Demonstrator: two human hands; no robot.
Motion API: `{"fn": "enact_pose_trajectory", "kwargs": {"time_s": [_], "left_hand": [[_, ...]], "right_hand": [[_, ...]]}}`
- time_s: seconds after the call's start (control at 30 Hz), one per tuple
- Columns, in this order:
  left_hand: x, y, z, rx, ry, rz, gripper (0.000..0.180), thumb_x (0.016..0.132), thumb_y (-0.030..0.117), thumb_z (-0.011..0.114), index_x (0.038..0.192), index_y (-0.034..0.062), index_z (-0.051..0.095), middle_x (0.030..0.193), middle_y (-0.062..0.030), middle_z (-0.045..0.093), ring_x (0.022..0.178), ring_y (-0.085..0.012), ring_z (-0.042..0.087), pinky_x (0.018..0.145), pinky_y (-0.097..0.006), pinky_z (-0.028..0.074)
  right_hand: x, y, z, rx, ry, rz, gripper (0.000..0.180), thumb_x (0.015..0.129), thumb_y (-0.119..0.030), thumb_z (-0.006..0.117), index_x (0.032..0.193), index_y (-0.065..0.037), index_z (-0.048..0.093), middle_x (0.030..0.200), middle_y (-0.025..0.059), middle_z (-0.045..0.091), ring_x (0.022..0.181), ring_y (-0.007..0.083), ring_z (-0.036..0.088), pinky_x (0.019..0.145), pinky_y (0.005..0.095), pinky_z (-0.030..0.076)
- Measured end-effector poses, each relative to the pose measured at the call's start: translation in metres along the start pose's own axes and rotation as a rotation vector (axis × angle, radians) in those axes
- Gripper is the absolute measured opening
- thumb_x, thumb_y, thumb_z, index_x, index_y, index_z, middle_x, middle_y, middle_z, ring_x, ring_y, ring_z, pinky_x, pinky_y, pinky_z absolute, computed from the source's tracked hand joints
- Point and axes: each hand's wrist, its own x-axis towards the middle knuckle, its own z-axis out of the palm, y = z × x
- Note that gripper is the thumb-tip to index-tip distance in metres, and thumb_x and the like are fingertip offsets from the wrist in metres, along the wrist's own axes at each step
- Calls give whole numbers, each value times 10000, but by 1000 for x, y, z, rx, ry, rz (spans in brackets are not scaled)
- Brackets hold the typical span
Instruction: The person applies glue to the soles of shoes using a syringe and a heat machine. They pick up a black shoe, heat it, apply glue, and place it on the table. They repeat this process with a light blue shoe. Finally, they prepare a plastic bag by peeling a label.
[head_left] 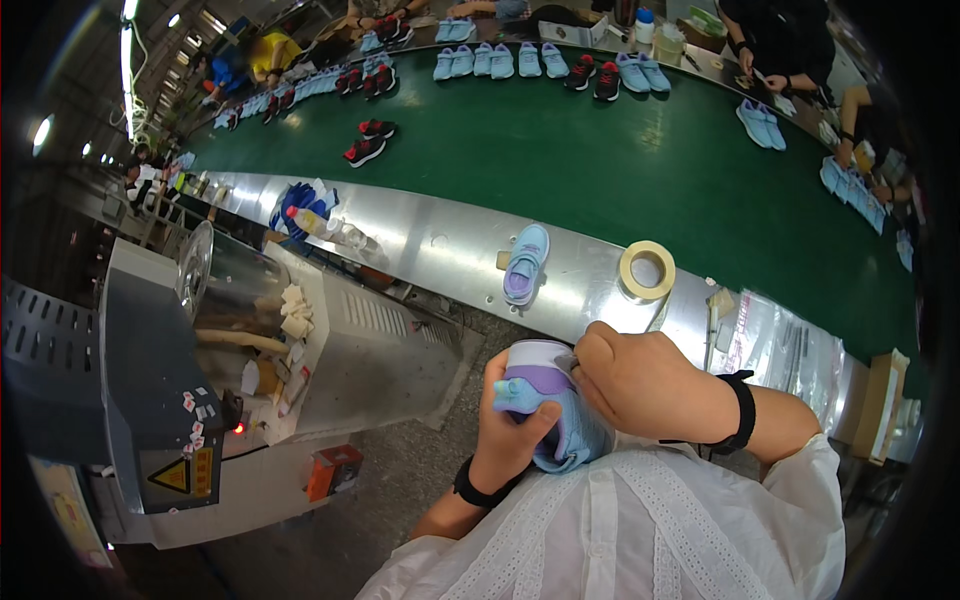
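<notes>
Head camera: left hand (505,440) is wrapped under a small light-blue and lilac fabric child's shoe (552,410), held near the chest. Right hand (640,385) presses its fingers, apparently pinched, at the shoe's opening. Beyond the grip lie a matching shoe (525,263) and beige tape roll (646,270).

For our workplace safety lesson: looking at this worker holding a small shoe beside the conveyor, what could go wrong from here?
1. The light blue shoe is held in mid-air by the left hand and right hand, off any support; it could slip to the floor.
2. The tape roll stands by the metal ledge's near edge, so an elbow might knock it off.
3. The second shoe lies there too.
</notes>
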Motion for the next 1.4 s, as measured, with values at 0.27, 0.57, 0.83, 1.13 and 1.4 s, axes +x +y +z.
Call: {"fn": "enact_pose_trajectory", "kwargs": {"time_s": [0.27,0.57,0.83,1.13,1.4], "left_hand": [[1,7,2,277,12,40,654,764,186,723,1235,-18,319,1109,-115,520,988,-148,536,841,-288,457],[6,-6,-5,80,77,-92,611,772,177,706,1227,-5,341,1094,-102,529,978,-143,532,847,-282,448],[-1,-7,-23,-246,34,-42,495,841,250,616,1218,20,393,1072,-73,530,954,-139,538,847,-296,454],[-17,-5,-39,-348,148,-14,437,895,347,532,1176,21,460,1043,-82,552,934,-153,552,813,-304,468],[-56,12,-142,-868,649,271,643,851,610,460,1130,37,539,1024,-122,602,946,-265,582,857,-407,469]], "right_hand": [[-3,-1,4,-257,4,-110,209,685,-94,583,780,-11,417,711,117,473,513,211,555,397,314,459],[4,5,18,-144,-37,-26,178,768,-126,561,796,-3,434,708,138,496,556,264,567,422,343,457],[6,5,9,457,-6,198,191,882,-167,483,815,12,467,733,217,534,656,409,537,595,444,441],[8,-1,26,592,-137,260,186,909,-158,457,824,7,469,684,123,542,551,200,549,537,313,444],[-3,31,67,970,-122,494,189,945,-143,391,788,-40,414,688,59,522,521,116,514,494,250,416]]}}
